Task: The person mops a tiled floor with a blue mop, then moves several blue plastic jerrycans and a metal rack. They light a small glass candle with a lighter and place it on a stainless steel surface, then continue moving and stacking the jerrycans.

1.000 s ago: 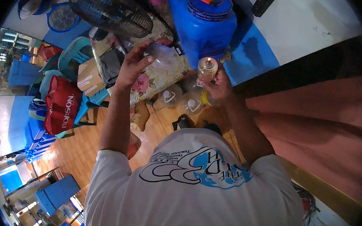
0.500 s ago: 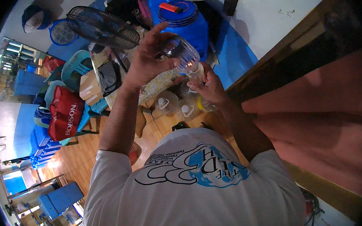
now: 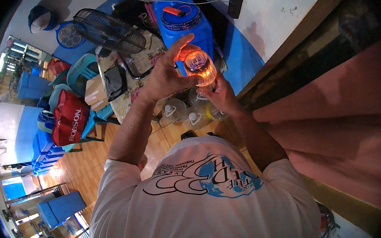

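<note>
Patterned tablecloth [image 3: 155, 48], left of blue container [image 3: 203, 37]; on container's near side, glowing glass lamp [image 3: 200, 67]. Left hand [image 3: 167, 77]: thumb and spread fingers grip the lamp's side. Right hand [image 3: 222, 95]: fingers curled at its base, partly hidden.

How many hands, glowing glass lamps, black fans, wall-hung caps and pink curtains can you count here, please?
Left hand and right hand: 2
Glowing glass lamp: 1
Black fan: 1
Wall-hung cap: 1
Pink curtain: 1
Total: 6
</note>
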Available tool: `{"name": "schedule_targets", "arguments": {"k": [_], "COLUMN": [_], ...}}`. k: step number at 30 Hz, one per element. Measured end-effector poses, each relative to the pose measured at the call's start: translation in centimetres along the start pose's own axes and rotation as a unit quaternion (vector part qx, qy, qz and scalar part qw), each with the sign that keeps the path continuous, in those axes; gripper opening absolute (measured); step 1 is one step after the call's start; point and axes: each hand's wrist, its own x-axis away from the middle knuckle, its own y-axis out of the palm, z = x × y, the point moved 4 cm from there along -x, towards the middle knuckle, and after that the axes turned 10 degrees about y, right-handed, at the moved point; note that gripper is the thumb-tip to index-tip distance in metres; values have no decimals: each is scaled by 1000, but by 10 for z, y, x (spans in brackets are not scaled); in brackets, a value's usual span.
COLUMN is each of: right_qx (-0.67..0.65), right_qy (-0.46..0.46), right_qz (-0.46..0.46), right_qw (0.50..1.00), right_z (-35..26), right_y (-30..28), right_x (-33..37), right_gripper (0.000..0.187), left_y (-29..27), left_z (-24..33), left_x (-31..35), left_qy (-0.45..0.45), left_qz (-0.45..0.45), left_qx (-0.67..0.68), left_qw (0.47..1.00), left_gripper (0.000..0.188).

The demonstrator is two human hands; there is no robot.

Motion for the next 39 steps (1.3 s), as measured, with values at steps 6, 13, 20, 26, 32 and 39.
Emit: {"name": "schedule_targets", "arguments": {"k": [6, 13, 20, 26, 32, 39], "right_qx": [-85, 17, -35, -44, -8, -111], "right_qy": [7, -28, 3, 30, 42, 123], "right_qz": [-25, 2, -44, -82, -84, -129], "right_qw": [996, 999, 998, 995, 996, 978], "right_z": [-4, -13, -22, -16, -13, -23], "right_y": [0, -2, 6, 15, 22, 37], "right_x": [3, 5, 8, 10, 16, 16], "right_gripper": [63, 63, 68, 69, 67, 72], "left_y": [0, 7, 20, 20, 16, 5], "left_z": [5, 14, 4, 1, -6, -19], "left_x": [-1, 6, 24, 32, 44, 49], "left_qy": [14, 31, -47, -51, -33, -83], "left_qz": [-2, -6, 6, 28, 29, 34], "left_qx": [-37, -33, 43, 133, 102, 139], "left_qw": [999, 999, 998, 989, 994, 986], "left_gripper": [105, 104, 96, 83, 80, 76]}}
